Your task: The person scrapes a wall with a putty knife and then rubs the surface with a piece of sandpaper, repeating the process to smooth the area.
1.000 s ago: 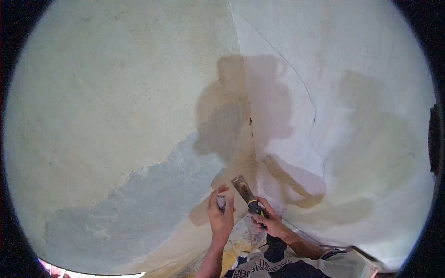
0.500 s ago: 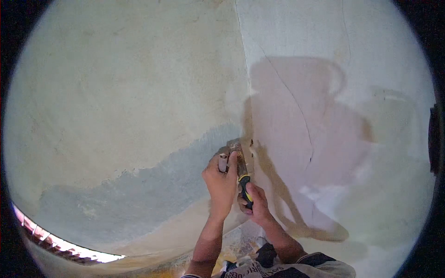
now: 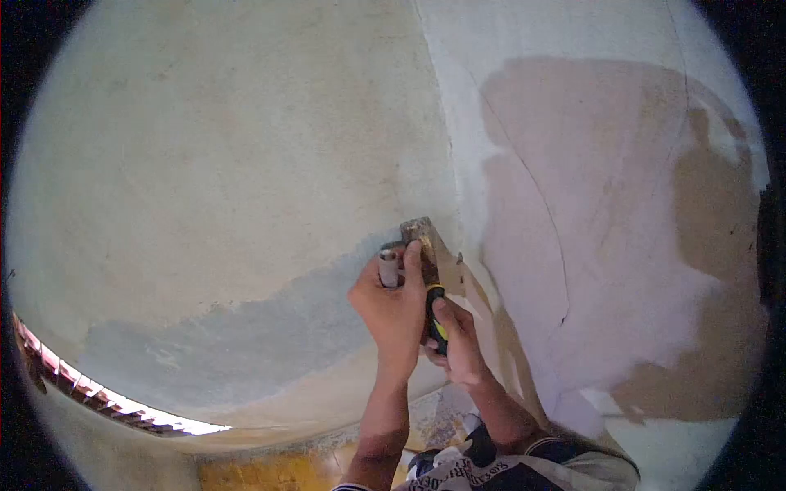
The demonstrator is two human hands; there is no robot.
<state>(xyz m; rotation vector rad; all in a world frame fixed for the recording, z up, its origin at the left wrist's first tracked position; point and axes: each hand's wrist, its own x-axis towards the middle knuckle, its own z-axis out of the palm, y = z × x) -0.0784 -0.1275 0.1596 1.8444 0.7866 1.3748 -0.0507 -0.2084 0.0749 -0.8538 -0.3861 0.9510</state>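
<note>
My right hand [image 3: 458,335] is wrapped round the black and yellow handle of a scraper [image 3: 435,315]. Its worn, brown-stained blade points up in front of the wall. My left hand [image 3: 391,315] is closed beside the blade, with the thumb laid along it. A short grey cylinder [image 3: 387,268] with a hollow-looking end sticks out of the left fingers; the rest of it is hidden in the palm. Both hands are close together near the wall corner, above a rough grey patch [image 3: 237,352].
A long crack [image 3: 544,200] runs down the right wall [image 3: 589,33], which carries a large shadow [image 3: 606,164]. Small holes mark the corner beside the blade. A bright slatted opening [image 3: 106,397] lies at lower left. Yellowish surface [image 3: 270,472] shows at the bottom.
The view has shifted, and the wall crack and shadow now sit farther right. The scraper's blade tip shows higher, more clear of the left fingers. Both hands keep their hold.
</note>
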